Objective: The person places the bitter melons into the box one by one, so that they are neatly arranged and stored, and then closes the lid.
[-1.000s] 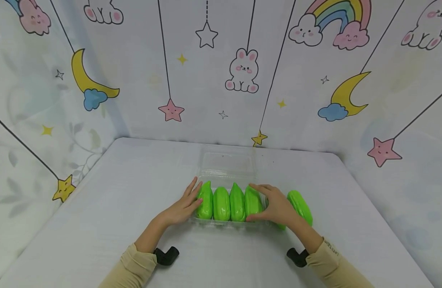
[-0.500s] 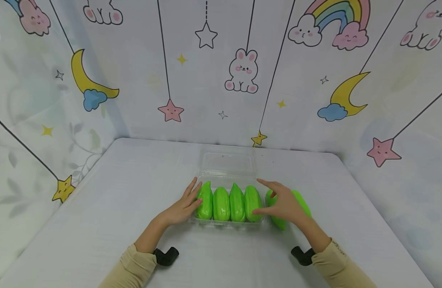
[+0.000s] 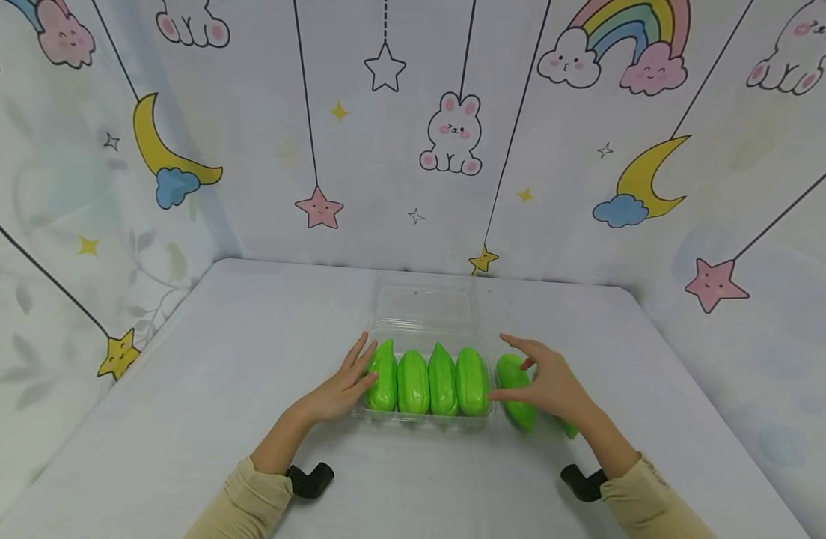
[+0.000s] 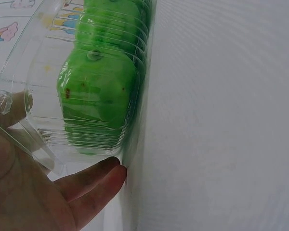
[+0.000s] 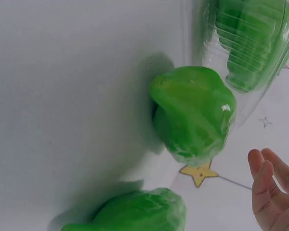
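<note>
Green pods [image 3: 414,383] in clear box [image 3: 426,420] — left hand [image 3: 339,389] alongside, right hand [image 3: 553,383] part-hiding outer pod [image 3: 571,430] — fingers apart on both

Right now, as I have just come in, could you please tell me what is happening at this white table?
A person's left hand rests against the left end of a clear, rectangular plastic box, whose lid lies open behind it. Four long, glossy green, gourd-shaped pieces lie side by side inside. The right hand holds nothing and hovers over two similar green pieces outside, to the right of the box.
</note>
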The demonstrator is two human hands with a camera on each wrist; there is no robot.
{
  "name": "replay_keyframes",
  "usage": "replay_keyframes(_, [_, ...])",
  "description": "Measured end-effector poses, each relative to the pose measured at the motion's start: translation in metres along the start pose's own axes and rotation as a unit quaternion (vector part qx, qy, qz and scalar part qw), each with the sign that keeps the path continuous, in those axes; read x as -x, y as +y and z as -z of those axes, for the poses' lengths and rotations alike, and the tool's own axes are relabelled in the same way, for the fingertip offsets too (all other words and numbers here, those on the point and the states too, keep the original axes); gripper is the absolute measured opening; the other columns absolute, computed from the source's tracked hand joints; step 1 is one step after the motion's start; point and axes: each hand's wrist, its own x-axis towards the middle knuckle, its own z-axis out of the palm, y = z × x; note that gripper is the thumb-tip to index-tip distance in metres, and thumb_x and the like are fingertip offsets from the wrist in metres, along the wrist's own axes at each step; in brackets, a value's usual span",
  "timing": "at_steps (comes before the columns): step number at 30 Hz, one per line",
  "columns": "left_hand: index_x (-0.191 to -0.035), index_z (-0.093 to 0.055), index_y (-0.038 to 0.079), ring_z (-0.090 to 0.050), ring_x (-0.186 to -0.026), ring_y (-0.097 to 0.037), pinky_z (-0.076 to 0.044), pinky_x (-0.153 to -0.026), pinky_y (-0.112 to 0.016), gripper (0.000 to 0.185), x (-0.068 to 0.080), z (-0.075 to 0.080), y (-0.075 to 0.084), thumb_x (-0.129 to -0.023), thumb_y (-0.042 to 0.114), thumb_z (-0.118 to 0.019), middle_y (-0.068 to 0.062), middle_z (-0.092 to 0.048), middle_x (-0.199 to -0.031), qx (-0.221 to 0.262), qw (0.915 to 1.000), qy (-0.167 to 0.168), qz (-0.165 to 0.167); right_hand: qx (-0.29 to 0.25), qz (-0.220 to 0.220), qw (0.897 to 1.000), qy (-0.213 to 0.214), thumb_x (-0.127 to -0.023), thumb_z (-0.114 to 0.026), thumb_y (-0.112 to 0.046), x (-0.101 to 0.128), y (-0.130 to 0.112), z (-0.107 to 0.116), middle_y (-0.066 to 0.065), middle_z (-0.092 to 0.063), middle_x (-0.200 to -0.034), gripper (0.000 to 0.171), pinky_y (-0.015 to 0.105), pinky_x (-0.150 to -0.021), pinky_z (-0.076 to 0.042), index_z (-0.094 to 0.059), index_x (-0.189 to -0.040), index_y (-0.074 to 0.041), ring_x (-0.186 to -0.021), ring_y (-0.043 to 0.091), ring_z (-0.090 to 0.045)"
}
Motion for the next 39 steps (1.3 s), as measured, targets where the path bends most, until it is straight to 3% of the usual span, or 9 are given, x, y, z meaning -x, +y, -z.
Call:
replay_keyframes(12, [-0.147,-0.004,0.007,0.004,-0.137,-0.032,-0.015,-0.104,-0.057,0.059,0.000,0.000,0.001,-0.101,0.030,-0.032,-0.011,0.014,-0.151,0.000,1.0000,0.000,0.001,0.025,-0.009,1.000,-0.005,-0.058,-0.079,-0.056,0.007,0.011,0.008,0.014,-0.050,-0.128,0.092,0.034,-0.065,-0.043,-0.047,-0.134,-0.015,-0.088,0.024,-0.054])
replay_keyframes(39, [-0.147,-0.004,0.006,0.004,-0.137,-0.032,-0.015,-0.105,-0.056,0.060,0.001,0.000,0.001,-0.101,0.032,-0.032,-0.007,0.016,-0.151,0.000,1.0000,-0.003,0.001,-0.004,-0.029,0.997,-0.069,-0.058,-0.082,-0.048,0.007,0.040,0.007,0.021,-0.049,-0.126,0.094,0.037,-0.065,-0.048,-0.045,-0.135,-0.009,-0.081,0.024,-0.058])
